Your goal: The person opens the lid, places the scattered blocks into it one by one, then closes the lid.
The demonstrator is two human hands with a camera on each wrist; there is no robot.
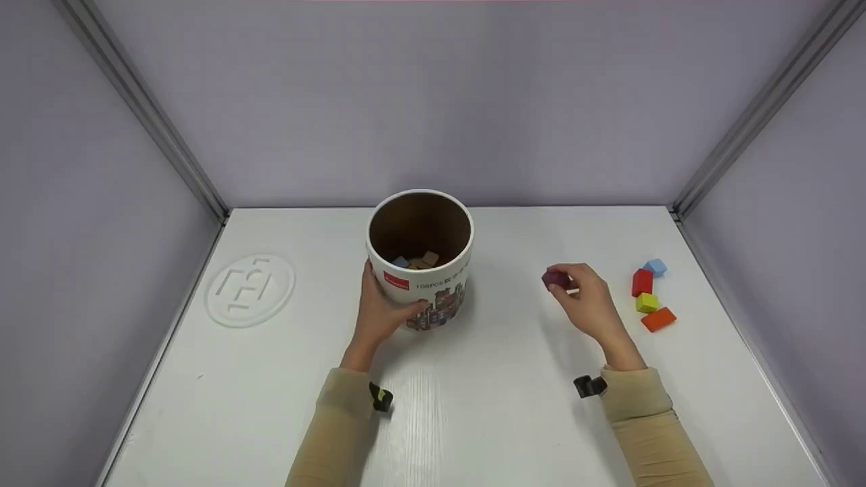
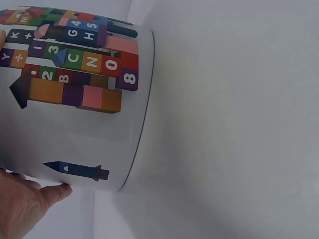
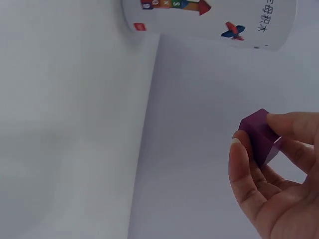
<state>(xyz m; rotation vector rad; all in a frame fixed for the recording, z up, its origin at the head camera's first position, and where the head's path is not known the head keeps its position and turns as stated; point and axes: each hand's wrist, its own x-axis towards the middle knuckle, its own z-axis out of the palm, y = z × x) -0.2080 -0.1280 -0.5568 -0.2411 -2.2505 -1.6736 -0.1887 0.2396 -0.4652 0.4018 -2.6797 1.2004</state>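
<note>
Cardboard, the tall white printed tub (image 1: 419, 260) stands upright mid-table, steadied only by your left hand (image 1: 379, 312) curled round its near side. Your right hand (image 1: 588, 301) pinches the small purple wooden block (image 1: 555, 279) above the table, well right of it. That fingertip hold looks shallow; the block could slip or strike the rim, while the four loose coloured blocks (image 1: 651, 294) lie just beyond your wrist.

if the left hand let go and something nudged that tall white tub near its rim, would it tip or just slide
The tub is probably more apt to tip than slide: it stands taller than wide. It looks light, since only a few blocks lie at its bottom. The left hand gripping its side likely steadies it.
</note>
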